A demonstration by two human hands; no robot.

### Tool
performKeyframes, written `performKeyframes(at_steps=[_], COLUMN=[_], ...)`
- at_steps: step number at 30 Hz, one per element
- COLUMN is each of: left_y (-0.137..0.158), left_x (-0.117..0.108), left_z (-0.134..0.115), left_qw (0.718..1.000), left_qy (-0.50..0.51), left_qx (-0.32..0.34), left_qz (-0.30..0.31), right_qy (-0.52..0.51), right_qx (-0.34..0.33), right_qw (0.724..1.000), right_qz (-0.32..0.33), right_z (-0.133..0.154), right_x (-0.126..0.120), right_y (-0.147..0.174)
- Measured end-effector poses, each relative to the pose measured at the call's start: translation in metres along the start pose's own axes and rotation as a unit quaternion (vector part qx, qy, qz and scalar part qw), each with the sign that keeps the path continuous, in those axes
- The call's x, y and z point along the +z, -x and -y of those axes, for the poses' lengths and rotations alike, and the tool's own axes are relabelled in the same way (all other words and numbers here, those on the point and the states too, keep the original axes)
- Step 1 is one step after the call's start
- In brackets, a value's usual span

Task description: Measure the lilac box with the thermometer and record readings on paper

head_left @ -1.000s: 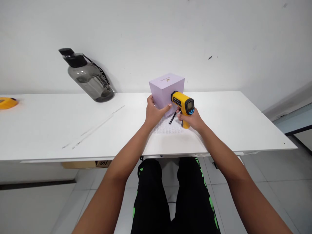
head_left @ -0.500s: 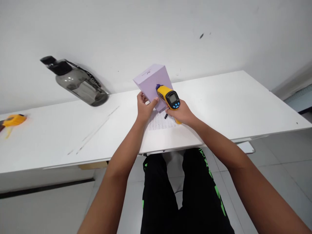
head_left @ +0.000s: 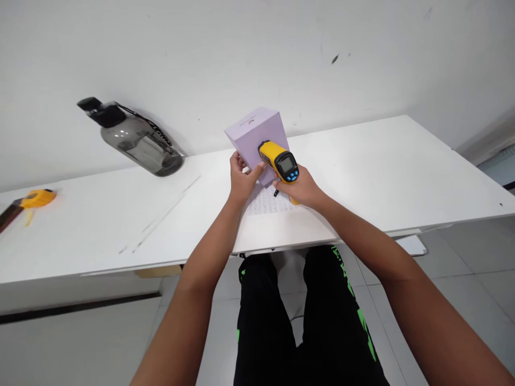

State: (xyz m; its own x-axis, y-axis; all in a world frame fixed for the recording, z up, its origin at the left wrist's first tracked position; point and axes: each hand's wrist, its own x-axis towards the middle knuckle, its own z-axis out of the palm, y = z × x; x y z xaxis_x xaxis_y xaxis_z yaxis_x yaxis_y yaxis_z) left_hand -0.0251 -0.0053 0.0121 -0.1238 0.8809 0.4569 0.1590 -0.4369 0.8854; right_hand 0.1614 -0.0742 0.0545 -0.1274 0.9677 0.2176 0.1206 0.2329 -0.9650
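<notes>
My left hand (head_left: 243,179) grips the lower left side of a lilac box (head_left: 257,140), thumb on the face toward me. In my right hand (head_left: 302,187) is a yellow and black infrared thermometer (head_left: 277,160), its small grey screen and blue buttons facing me. The thermometer's front end is up against or very close to the box's near face; I cannot tell whether they touch. Its handle is mostly hidden by my fingers. Below the box lies a sheet of paper (head_left: 267,202) covered in writing, with a small black item (head_left: 276,193) by my right fingers.
A grey water bottle (head_left: 140,145) with a black cap stands on the white table (head_left: 386,171), near the wall. Toward the left edge lies a yellow and dark tool (head_left: 38,198), partly cut off. A white flat object (head_left: 412,245) shows below the table's front edge.
The view has shifted slightly, so the bottle and yellow tool appear a little further right. Both hands keep their hold, and the thermometer still points at the box.
</notes>
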Motion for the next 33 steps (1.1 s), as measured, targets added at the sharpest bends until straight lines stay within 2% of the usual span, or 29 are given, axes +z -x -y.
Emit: performKeyframes(at_steps=[4,14,25,33], left_y=[0.001,0.005,0.012,0.013], left_x=[-0.001,0.000,-0.001,0.003], left_z=[-0.002,-0.008,-0.022,-0.024], left_qw=[1.000,0.999,0.998,0.998], left_qy=[-0.008,-0.028,-0.060,-0.044], left_qx=[-0.005,-0.022,-0.007,0.002], left_qz=[0.005,0.013,-0.031,-0.052], right_qy=[-0.010,-0.005,-0.066,-0.046], right_qx=[-0.013,0.014,0.016,0.000], right_qw=[1.000,1.000,0.998,0.999], right_qz=[-0.004,-0.017,0.008,0.013], right_z=[-0.001,-0.005,-0.004,-0.008], right_x=[0.000,-0.001,-0.002,-0.006], right_y=[0.000,0.001,0.002,0.001])
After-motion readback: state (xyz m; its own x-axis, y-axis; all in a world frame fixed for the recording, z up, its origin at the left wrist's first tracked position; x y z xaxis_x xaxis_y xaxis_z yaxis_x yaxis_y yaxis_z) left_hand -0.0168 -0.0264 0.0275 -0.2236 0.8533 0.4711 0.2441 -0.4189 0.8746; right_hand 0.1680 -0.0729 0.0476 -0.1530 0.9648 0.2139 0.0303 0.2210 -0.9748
